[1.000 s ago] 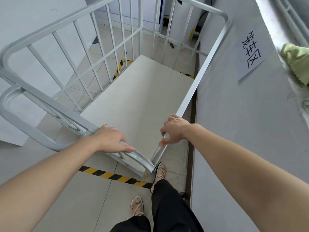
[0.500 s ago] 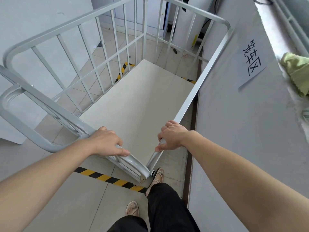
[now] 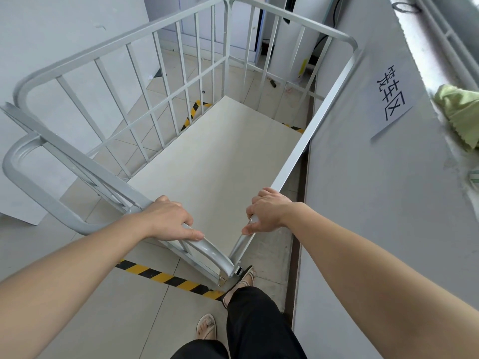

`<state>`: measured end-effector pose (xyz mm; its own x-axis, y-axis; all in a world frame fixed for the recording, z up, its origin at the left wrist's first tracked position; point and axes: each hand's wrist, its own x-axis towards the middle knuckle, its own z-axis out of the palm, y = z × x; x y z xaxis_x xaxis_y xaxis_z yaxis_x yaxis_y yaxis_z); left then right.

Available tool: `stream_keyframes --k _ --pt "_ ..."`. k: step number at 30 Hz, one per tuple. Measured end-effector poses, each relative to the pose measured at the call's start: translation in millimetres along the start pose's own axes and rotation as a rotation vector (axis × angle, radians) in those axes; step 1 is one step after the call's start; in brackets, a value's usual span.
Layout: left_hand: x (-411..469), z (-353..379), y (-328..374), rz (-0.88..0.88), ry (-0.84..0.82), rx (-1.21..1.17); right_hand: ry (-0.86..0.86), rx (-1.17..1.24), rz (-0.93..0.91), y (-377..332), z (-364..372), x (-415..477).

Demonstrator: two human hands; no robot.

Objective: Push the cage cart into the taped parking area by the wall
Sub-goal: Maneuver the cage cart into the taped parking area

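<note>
**Cage cart at the taped bay beside the wall**

The left hand [image 3: 169,220] was closed over the near top rail of the cage cart [image 3: 215,161]; the right hand [image 3: 269,212] gripped the wall-side rail; the cart stood just beside the wall [image 3: 363,203], its deck lying between strips of yellow-black floor tape [image 3: 166,277]; a paper sign [image 3: 391,95] was fixed to the wall.

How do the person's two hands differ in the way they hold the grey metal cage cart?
The left hand lies over the curved rail at the near end of the grey metal cage cart, fingers pointing right. The right hand wraps the straight rail beside the grey wall, thumb pointing down. Both are bare and closed on rails near the same corner.
</note>
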<state>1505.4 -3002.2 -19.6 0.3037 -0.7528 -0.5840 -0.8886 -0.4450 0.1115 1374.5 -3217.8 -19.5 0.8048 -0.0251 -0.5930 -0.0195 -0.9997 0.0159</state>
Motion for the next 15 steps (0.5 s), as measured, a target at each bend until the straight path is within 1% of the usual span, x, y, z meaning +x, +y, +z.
stream_keyframes --k 11,15 --pt "2.7 8.7 -8.6 0.040 0.066 0.013 -0.012 -0.002 0.017 -6.5 -2.4 -0.6" --pt "0.5 10.4 -9.8 0.018 0.037 0.006 -0.019 0.006 0.026 -7.9 -2.8 1.3"
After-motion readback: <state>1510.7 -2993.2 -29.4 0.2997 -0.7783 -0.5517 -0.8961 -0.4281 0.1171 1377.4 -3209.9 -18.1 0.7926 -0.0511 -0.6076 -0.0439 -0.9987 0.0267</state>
